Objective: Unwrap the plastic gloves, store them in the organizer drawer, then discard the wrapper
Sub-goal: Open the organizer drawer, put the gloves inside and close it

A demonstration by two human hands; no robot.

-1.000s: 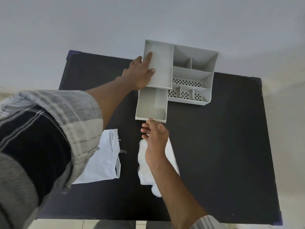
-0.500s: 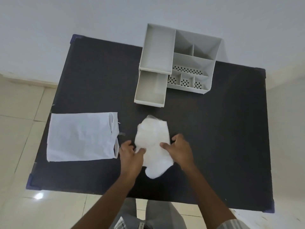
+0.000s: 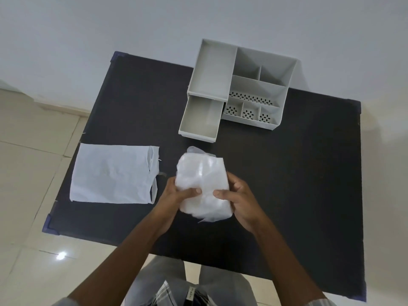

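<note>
Black table (image 3: 298, 173) against white wall. Grey desk organizer (image 3: 254, 85) at far edge, drawer (image 3: 199, 117) pulled open, facing person. White bag (image 3: 112, 173) flat at left. Wrapped plastic gloves pack (image 3: 203, 184) near table middle, gripped by left hand (image 3: 176, 193) and right hand (image 3: 239, 199), thumbs pressing top.

I see the organizer (image 3: 254, 85) at upper centre on the table (image 3: 309, 173), its drawer (image 3: 199, 118) pulled out; glove pack (image 3: 203, 186) mid-frame below it, bag (image 3: 112, 173) at left.
</note>
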